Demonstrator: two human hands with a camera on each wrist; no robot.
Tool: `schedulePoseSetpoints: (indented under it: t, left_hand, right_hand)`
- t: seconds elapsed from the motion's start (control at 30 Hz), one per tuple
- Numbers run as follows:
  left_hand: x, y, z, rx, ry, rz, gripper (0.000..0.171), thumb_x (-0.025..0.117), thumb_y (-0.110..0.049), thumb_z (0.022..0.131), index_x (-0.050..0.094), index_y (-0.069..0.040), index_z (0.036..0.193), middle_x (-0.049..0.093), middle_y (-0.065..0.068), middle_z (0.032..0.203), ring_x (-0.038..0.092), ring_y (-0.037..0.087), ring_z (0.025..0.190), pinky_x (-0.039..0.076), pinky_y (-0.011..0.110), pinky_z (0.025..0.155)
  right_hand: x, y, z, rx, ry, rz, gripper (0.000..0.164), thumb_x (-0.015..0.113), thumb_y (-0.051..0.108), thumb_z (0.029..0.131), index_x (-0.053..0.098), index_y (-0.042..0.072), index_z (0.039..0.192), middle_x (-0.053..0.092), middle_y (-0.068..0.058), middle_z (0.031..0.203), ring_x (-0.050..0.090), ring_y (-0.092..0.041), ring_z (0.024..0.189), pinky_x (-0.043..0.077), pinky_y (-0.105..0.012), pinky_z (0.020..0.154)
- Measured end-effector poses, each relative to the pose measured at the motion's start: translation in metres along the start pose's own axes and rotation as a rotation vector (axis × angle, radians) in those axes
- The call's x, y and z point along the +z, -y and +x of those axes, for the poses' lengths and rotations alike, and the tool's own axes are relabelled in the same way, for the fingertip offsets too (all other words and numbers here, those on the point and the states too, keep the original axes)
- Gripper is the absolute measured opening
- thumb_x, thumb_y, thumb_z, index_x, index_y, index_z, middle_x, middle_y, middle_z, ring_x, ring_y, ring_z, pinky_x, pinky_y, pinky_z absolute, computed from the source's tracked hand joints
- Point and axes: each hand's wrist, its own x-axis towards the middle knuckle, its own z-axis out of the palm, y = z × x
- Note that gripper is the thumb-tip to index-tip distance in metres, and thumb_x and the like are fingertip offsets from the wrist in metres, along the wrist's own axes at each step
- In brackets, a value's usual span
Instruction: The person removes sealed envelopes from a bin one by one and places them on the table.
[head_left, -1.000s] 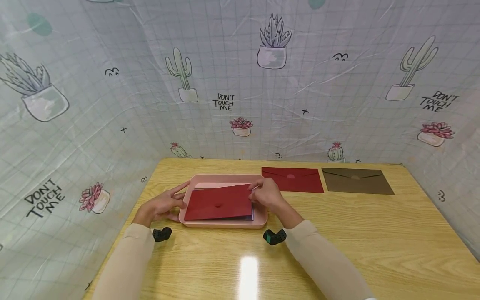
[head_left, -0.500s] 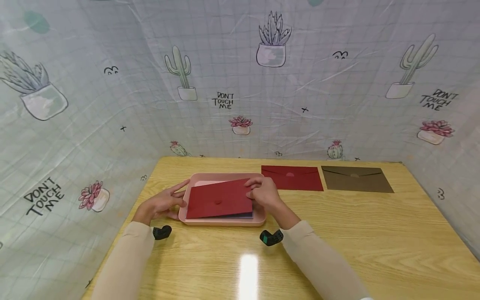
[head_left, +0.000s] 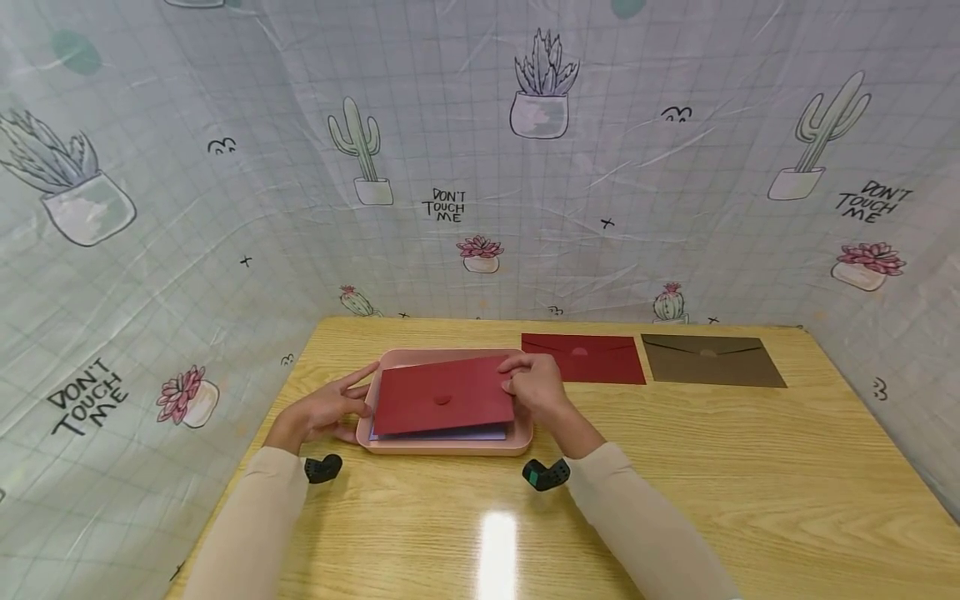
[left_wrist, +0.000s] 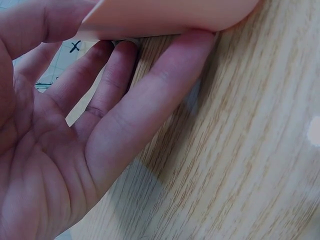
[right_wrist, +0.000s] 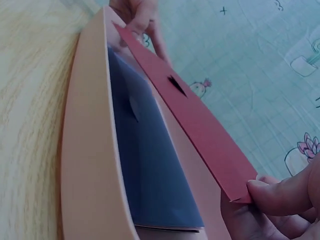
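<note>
A red envelope (head_left: 442, 400) with a small rounded flap closure is raised at a tilt above the pink tray (head_left: 450, 448). My right hand (head_left: 538, 387) pinches its right end; in the right wrist view the thumb (right_wrist: 280, 196) lies on one face with fingers behind. Below the red envelope, a dark blue envelope (right_wrist: 145, 150) lies inside the tray, mostly hidden in the head view. My left hand (head_left: 326, 410) holds the tray's left end. Its thumb (left_wrist: 165, 85) touches the tray's lower edge, and a finger reaches the rim.
Another red envelope (head_left: 588, 362) and a brown envelope (head_left: 712, 362) lie flat side by side at the back of the wooden table (head_left: 675, 467), right of the tray. A cactus-print curtain (head_left: 480, 167) stands along the table's back and sides.
The red envelope has been lifted and shifted slightly right by my right hand, showing more of the blue envelope beneath. My left hand stays at the tray's left end.
</note>
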Motion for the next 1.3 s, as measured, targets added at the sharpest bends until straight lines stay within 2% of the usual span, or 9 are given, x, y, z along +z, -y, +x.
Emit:
schedulePoseSetpoints:
  t: [0.17, 0.4, 0.7, 0.8, 0.97, 1.2, 1.3]
  left_hand:
    - [0.001, -0.001, 0.002, -0.001, 0.003, 0.000, 0.097, 0.062, -0.003, 0.096, 0.009, -0.042, 0.168, 0.012, 0.015, 0.176, 0.064, 0.031, 0.125, 0.064, 0.049, 0.080]
    - [0.002, 0.000, 0.002, -0.014, 0.001, -0.015, 0.097, 0.062, -0.002, 0.096, 0.010, -0.042, 0.168, 0.012, 0.014, 0.176, 0.065, 0.030, 0.124, 0.065, 0.048, 0.077]
    - [0.003, 0.001, 0.003, -0.018, -0.005, -0.011, 0.097, 0.064, -0.005, 0.096, 0.010, -0.042, 0.168, 0.012, 0.016, 0.176, 0.059, 0.033, 0.131, 0.064, 0.045, 0.074]
    - [0.003, 0.002, 0.003, -0.016, -0.005, -0.014, 0.097, 0.063, -0.004, 0.097, 0.010, -0.043, 0.168, 0.010, 0.016, 0.176, 0.058, 0.034, 0.132, 0.065, 0.047, 0.077]
    - [0.001, 0.002, 0.002, -0.011, 0.012, -0.031, 0.096, 0.061, -0.003, 0.098, 0.008, -0.044, 0.167, 0.009, 0.015, 0.177, 0.063, 0.034, 0.125, 0.064, 0.052, 0.083]
    - [0.000, 0.000, 0.002, -0.012, 0.006, -0.017, 0.098, 0.063, -0.003, 0.097, 0.008, -0.043, 0.168, 0.011, 0.016, 0.176, 0.066, 0.032, 0.120, 0.064, 0.051, 0.082]
    - [0.001, 0.000, 0.002, -0.012, 0.001, -0.008, 0.097, 0.063, -0.004, 0.097, 0.008, -0.042, 0.168, 0.011, 0.016, 0.176, 0.066, 0.033, 0.120, 0.064, 0.052, 0.083]
  right_hand:
    - [-0.006, 0.002, -0.001, 0.014, -0.001, 0.018, 0.020, 0.065, -0.008, 0.090, 0.078, 0.001, 0.102, 0.072, -0.018, 0.114, 0.066, -0.021, 0.087, 0.055, -0.026, 0.063]
    - [-0.015, 0.000, -0.001, 0.029, -0.005, 0.022, 0.021, 0.066, -0.008, 0.090, 0.079, 0.002, 0.103, 0.067, -0.017, 0.134, 0.068, -0.024, 0.103, 0.063, -0.031, 0.078]
    - [-0.030, -0.001, 0.002, 0.015, 0.015, 0.034, 0.021, 0.064, -0.006, 0.093, 0.079, 0.001, 0.106, 0.070, -0.019, 0.124, 0.070, -0.021, 0.088, 0.062, -0.029, 0.071]
    - [-0.035, 0.000, 0.004, 0.012, 0.020, 0.022, 0.022, 0.064, -0.006, 0.094, 0.080, 0.002, 0.106, 0.073, -0.019, 0.119, 0.069, -0.019, 0.084, 0.061, -0.028, 0.070]
    - [-0.044, 0.001, 0.007, 0.015, 0.034, 0.010, 0.022, 0.064, -0.006, 0.093, 0.080, 0.001, 0.107, 0.075, -0.018, 0.111, 0.068, -0.019, 0.082, 0.061, -0.029, 0.069]
    - [-0.058, 0.004, 0.008, 0.016, 0.026, 0.005, 0.023, 0.063, -0.005, 0.093, 0.080, 0.000, 0.108, 0.072, -0.020, 0.120, 0.070, -0.020, 0.086, 0.062, -0.029, 0.070]
    - [-0.065, 0.006, 0.009, 0.026, 0.023, 0.001, 0.022, 0.064, -0.004, 0.094, 0.079, 0.001, 0.109, 0.073, -0.019, 0.116, 0.070, -0.020, 0.086, 0.062, -0.029, 0.071]
